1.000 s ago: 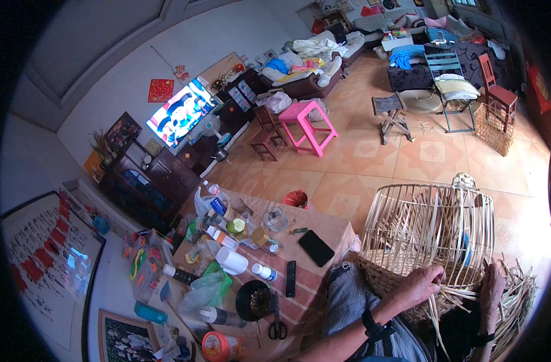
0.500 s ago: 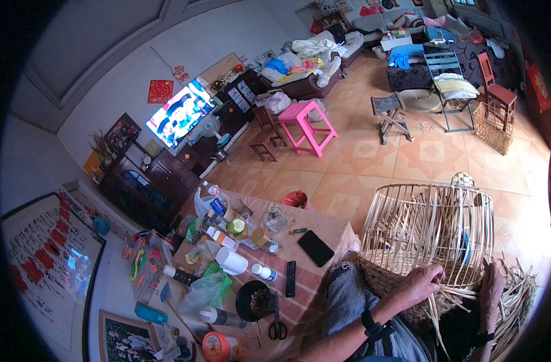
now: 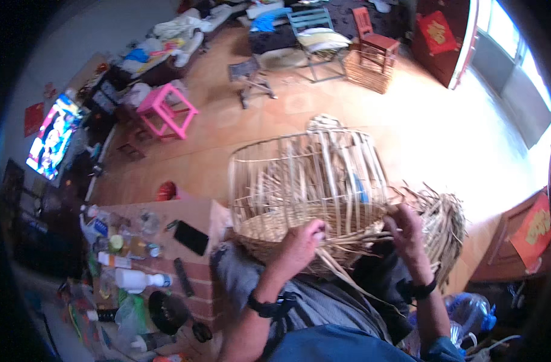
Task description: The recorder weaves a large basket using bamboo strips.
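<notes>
A half-woven straw basket (image 3: 260,232) rests against my lap. Its lower wall is densely woven, and tall bare stakes rise to a thin hoop. My left hand (image 3: 301,241) is closed in a pinch at the near side of the weave, on straw strands (image 3: 348,241) that run across to the right. Some loose ends trail down over my dark trouser leg. At the basket's right side my right hand (image 3: 406,232) has its fingers curled around the other end of the strands; blur hides the exact grip. A loose straw bundle (image 3: 447,232) lies just beyond it.
To the left, a table (image 3: 212,232) carries a black phone (image 3: 191,238), a remote (image 3: 183,277), a white bottle (image 3: 133,280) and a dark bowl (image 3: 167,311). A pink stool (image 3: 167,111) and a folding stool (image 3: 249,78) stand on the tiled floor. Plastic bottles (image 3: 468,314) sit at lower right.
The view has swung to the right, bringing a doorway and plastic bottles into sight. Both hands stay at the basket's near rim, with the left still pinching strands.
</notes>
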`<action>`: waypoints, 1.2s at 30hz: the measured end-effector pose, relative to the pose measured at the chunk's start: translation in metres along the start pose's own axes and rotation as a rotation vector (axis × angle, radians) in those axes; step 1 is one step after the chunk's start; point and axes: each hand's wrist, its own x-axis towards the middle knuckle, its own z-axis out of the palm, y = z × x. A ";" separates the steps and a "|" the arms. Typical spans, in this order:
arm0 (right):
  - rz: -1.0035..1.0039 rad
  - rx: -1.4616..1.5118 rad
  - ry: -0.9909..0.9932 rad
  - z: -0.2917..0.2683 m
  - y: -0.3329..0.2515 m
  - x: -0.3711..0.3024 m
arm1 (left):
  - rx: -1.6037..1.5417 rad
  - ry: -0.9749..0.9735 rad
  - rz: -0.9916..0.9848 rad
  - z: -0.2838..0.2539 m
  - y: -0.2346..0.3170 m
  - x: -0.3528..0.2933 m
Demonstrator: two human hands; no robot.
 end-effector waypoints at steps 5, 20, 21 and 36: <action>-0.233 -0.500 -0.392 0.014 -0.057 -0.023 | -0.022 -0.085 -0.031 -0.010 0.020 0.006; -0.320 -0.628 -0.470 0.042 -0.069 -0.030 | -0.025 -0.130 -0.113 -0.013 0.028 0.005; -0.377 -0.636 -0.501 0.042 -0.068 -0.032 | -0.025 -0.132 -0.114 -0.013 0.028 0.005; -0.174 -0.522 -0.495 0.041 -0.070 -0.067 | 0.474 0.332 0.299 -0.016 0.048 -0.033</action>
